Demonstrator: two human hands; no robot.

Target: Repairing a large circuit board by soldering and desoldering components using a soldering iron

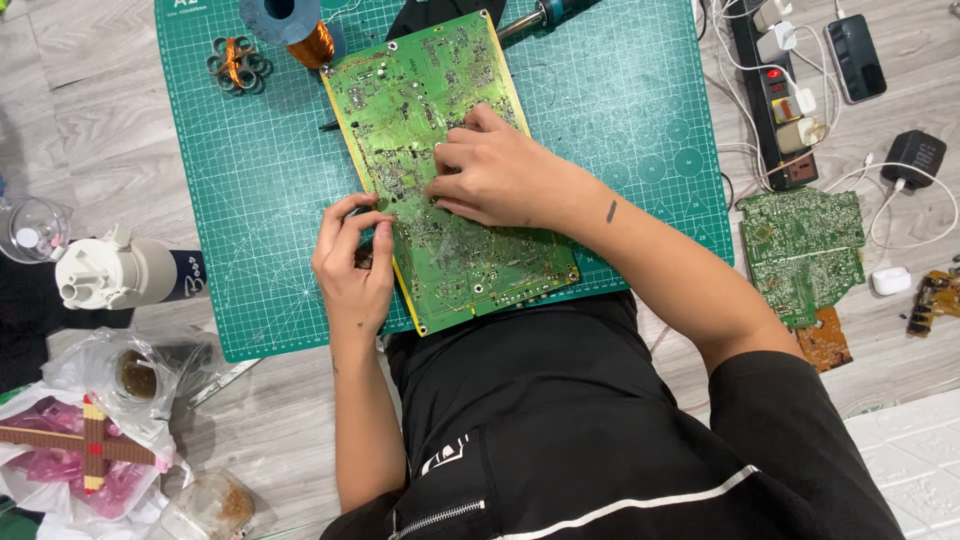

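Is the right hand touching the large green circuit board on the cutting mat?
Touching. In the head view, the right hand lies on top of the large green circuit board, its fingertips pressed onto the board's surface with no gap visible.

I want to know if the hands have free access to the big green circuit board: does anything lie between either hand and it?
Nothing visible does. The right hand already rests on top of the circuit board, fingertips pressed to its surface. The left hand sits at the board's left edge, fingers curled against it. The copper wire spool lies beyond the board's far corner, away from both.
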